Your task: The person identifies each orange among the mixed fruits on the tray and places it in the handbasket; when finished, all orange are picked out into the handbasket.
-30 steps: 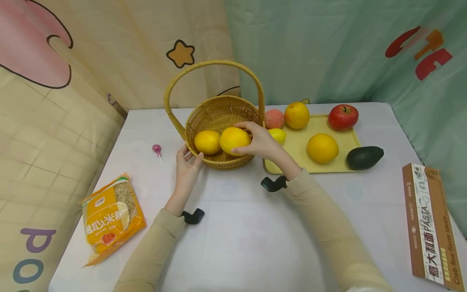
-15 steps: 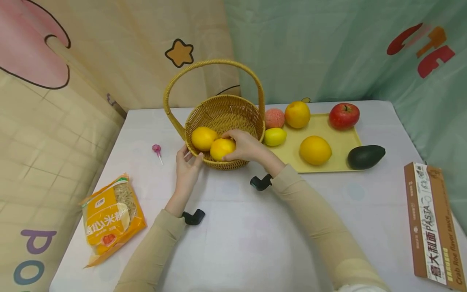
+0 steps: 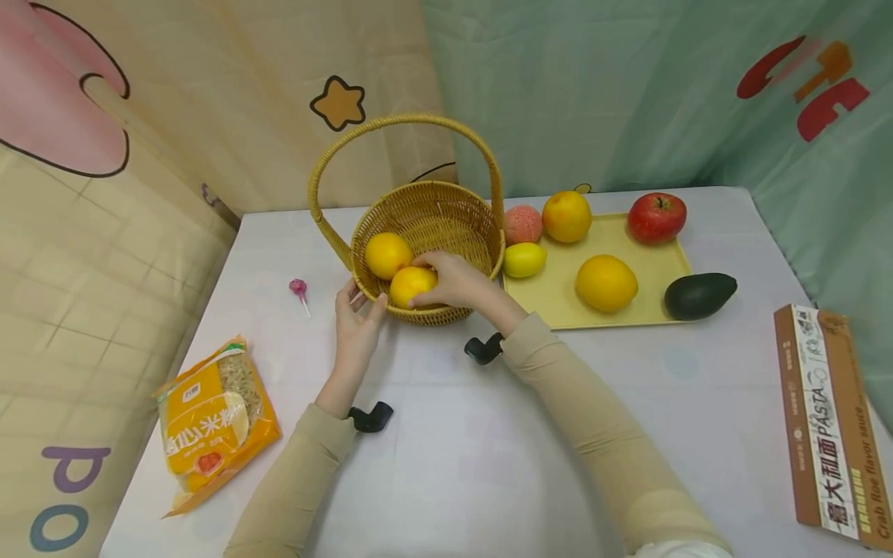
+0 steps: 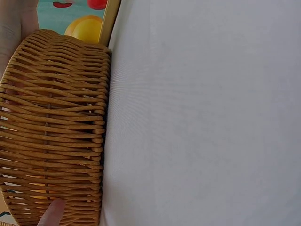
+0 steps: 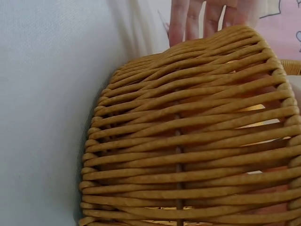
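A wicker basket [image 3: 446, 198] with a tall arched handle stands at the back of the table. Inside, my right hand [image 3: 456, 283] holds a smooth yellow-orange fruit [image 3: 412, 287] low near the front wall, thumb and fingers around it. A similar yellow-orange fruit [image 3: 387, 256] lies right beside it, to the left. My left hand [image 3: 357, 325] rests against the basket's front left side, thumb at the rim. Its fingers [image 5: 193, 21] show extended beside the wicker in the right wrist view; in the left wrist view its thumb tip touches the basket wall [image 4: 56, 127].
Right of the basket, a yellow tray [image 3: 558, 306] bears a lemon [image 3: 525, 260], an orange fruit [image 3: 567, 217], a pink ball-like fruit [image 3: 522, 225], a red apple [image 3: 656, 218], a yellow fruit [image 3: 606, 283] and an avocado [image 3: 700, 296]. A lollipop [image 3: 298, 288], a pasta bag [image 3: 216, 426] and a pasta box [image 3: 830, 426] lie around.
My right hand has moved left and down into the basket with the yellow-orange fruit. The other fruit inside has shifted slightly back and left. My left hand stays at the basket.
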`<state>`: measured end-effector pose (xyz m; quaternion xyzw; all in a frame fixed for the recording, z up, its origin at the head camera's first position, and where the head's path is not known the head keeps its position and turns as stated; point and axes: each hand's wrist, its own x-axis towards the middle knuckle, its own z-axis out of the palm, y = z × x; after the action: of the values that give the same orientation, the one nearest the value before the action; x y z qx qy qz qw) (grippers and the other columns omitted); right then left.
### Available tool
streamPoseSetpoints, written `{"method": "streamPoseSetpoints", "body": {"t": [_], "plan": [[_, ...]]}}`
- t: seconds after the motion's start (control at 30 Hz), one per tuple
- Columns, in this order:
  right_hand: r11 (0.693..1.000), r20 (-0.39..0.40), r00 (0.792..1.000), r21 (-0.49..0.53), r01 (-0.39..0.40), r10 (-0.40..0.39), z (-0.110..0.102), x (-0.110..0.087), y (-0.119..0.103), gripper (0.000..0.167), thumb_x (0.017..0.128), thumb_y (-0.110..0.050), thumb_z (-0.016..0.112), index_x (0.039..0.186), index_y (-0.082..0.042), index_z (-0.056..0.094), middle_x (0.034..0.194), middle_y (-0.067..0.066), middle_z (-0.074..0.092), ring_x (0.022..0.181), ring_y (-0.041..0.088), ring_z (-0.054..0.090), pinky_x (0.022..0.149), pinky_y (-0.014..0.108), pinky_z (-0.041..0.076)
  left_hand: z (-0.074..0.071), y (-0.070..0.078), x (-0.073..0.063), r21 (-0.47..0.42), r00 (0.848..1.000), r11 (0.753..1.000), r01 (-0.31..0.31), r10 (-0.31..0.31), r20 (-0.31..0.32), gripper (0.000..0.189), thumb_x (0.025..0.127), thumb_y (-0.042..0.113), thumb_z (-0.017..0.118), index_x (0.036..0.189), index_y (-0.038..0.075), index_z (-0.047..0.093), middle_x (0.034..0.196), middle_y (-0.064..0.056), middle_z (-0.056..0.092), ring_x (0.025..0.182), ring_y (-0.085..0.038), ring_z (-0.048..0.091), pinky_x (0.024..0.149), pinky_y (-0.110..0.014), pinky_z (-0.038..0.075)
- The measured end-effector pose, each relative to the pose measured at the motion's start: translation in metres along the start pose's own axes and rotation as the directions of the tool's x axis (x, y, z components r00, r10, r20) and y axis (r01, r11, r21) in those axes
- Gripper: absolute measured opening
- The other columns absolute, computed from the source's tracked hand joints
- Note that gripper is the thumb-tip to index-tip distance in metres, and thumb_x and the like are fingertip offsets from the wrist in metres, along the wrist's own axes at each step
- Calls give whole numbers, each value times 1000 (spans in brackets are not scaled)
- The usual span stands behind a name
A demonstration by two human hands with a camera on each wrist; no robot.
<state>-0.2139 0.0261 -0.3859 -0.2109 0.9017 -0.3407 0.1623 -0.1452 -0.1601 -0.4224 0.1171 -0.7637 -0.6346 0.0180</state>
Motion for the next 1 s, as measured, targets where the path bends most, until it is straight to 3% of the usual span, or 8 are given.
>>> {"method": "streamPoseSetpoints", "body": {"t": [0.27,0.57,0.8,1.0], "plan": [[999,-13,1000,48,20,-20,-6,-9,0,73,82,-46,77,141,-11,52,143,6,54,134,24,48,115,40,39,-1,0,0,-7,1000,1000,0,0,7,70,98,19,59,154,6,19,158,-13,26,140,-28,35,111,-40,45],[983,-184,979,145,115,-88,-34,-53,15,59,86,-40,75,135,-12,58,136,5,59,130,22,52,112,38,43,0,0,-1,5,1000,1000,-4,4,-7,70,97,16,60,154,4,20,156,-14,28,139,-29,35,110,-40,46],[976,-289,957,211,51,12,-63,-101,45,51,89,-30,74,133,-7,59,135,10,59,129,28,52,114,42,42,1,-1,-1,-7,1000,1000,5,-5,-1,70,98,18,59,154,6,19,157,-13,27,140,-28,35,111,-38,45],[963,-361,920,263,-57,153,-84,-138,72,50,90,-33,72,131,-7,59,134,12,60,129,29,52,114,46,40,0,-1,0,-1,1000,1000,2,-2,-8,69,98,17,59,154,5,20,157,-14,27,139,-28,35,110,-39,46]]}}
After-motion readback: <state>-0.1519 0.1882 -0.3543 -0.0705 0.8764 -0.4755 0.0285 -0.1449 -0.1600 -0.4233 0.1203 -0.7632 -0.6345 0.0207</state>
